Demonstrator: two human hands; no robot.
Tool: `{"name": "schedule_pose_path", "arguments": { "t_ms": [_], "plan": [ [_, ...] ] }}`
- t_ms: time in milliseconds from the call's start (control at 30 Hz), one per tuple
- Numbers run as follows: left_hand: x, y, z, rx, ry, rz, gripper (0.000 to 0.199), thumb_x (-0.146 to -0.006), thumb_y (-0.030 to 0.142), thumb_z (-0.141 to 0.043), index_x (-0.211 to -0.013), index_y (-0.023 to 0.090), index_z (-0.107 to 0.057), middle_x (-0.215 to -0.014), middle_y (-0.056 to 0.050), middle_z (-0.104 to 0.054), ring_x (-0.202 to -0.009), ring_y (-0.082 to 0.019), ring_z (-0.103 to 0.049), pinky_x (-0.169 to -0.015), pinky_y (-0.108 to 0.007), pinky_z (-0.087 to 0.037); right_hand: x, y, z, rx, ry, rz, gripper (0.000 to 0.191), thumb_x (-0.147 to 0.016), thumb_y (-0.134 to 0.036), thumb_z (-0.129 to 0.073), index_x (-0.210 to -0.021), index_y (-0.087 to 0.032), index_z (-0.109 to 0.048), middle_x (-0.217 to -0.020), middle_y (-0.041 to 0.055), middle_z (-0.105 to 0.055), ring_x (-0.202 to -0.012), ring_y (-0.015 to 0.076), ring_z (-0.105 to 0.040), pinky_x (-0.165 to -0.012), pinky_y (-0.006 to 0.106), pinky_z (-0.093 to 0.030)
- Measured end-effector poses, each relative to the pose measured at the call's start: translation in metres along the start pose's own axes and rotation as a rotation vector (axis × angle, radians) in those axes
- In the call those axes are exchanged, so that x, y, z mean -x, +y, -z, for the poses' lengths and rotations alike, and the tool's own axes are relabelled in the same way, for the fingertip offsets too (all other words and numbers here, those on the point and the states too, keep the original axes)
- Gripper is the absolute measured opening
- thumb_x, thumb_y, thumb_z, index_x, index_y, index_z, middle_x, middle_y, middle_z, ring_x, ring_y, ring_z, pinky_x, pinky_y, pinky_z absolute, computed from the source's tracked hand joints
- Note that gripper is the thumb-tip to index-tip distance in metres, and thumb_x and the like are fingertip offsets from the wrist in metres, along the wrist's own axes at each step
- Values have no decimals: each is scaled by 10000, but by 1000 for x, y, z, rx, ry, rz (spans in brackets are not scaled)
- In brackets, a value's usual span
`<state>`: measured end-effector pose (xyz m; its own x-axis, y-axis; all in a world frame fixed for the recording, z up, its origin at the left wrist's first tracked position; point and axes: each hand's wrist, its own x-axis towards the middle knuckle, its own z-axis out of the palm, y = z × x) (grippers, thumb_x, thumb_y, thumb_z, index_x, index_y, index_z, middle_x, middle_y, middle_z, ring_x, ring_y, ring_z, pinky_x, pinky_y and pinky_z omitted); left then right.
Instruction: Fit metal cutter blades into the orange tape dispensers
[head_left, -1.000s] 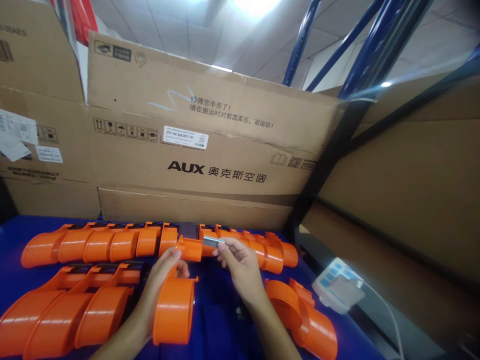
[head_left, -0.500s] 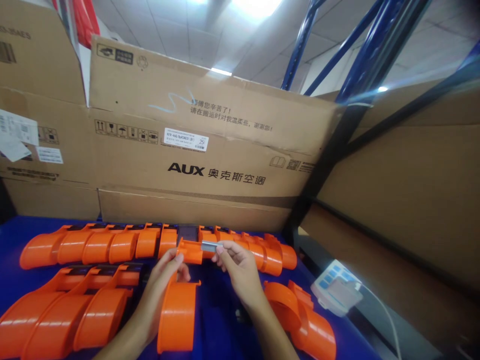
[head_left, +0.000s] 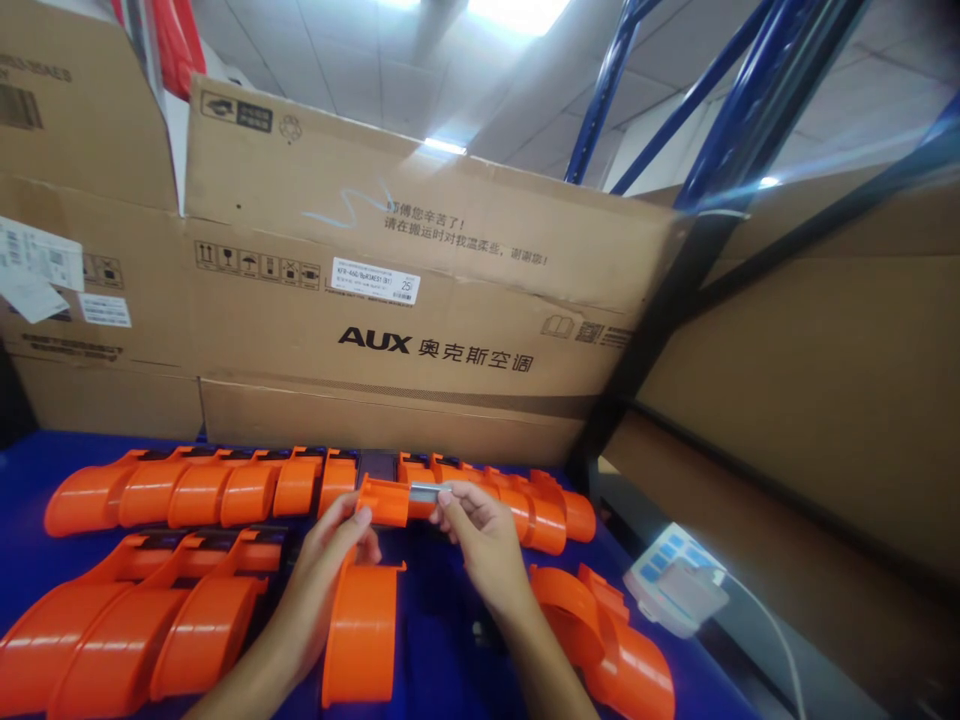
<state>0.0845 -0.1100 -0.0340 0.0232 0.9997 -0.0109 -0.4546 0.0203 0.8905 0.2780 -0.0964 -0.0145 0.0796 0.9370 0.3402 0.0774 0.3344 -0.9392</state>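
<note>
My left hand [head_left: 341, 540] is closed on an orange plastic part [head_left: 363, 632], pinching its narrow upper section between thumb and fingers. A wide curved band of the same orange hangs below that hand. In my right hand [head_left: 478, 530] a small silver metal piece [head_left: 426, 491] is pinched between thumb and fingertips. The metal piece lies level at the right end of the orange part's upper section; I cannot tell whether it sits inside it or only touches it. Both hands are held above the blue tabletop [head_left: 435, 660].
Behind the hands runs a row of similar orange parts [head_left: 199, 495] with dark pieces on top. More orange parts [head_left: 206, 640] stand at the front left, others [head_left: 637, 665] at the right. A power strip [head_left: 679, 580] with a white cable lies far right. Cardboard boxes [head_left: 450, 400] wall the back.
The whole view has shifted slightly, so things appear a little further right. Both hands keep their grips, and the metal piece stays at the orange part's end.
</note>
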Motion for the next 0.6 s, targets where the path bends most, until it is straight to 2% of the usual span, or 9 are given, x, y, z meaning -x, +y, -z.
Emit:
{"name": "schedule_pose_path", "arguments": {
  "t_ms": [167,367,600],
  "plan": [
    [2,0,0,-19,-8,-3,410,-710,552,-812,-879,216,-647,-606,30,-660,-481,-160,-592,-516,-266,-468,-1,0,1,-7,-11,-2,360,-872,-560,-737,-852,-202,-708,-682,17,-686,-602,148,-550,-535,252,-400],
    [3,-3,0,-46,-16,-62,396,-785,535,-779,-976,216,-642,-619,26,-653,-559,-150,-575,-547,-230,-456,2,-3,1,-22,-20,2,346,-875,-543,-741,-851,-200,-701,-675,14,-693,-599,146,-566,-550,250,-419],
    [6,0,-2,-75,-69,-35,397,-791,533,-779,-971,203,-652,-629,12,-656,-561,-146,-564,-534,-224,-436,5,-2,-6,-102,-88,-2,312,-860,-502,-765,-937,-203,-723,-738,38,-732,-627,165,-622,-578,271,-489]
  ]
}}
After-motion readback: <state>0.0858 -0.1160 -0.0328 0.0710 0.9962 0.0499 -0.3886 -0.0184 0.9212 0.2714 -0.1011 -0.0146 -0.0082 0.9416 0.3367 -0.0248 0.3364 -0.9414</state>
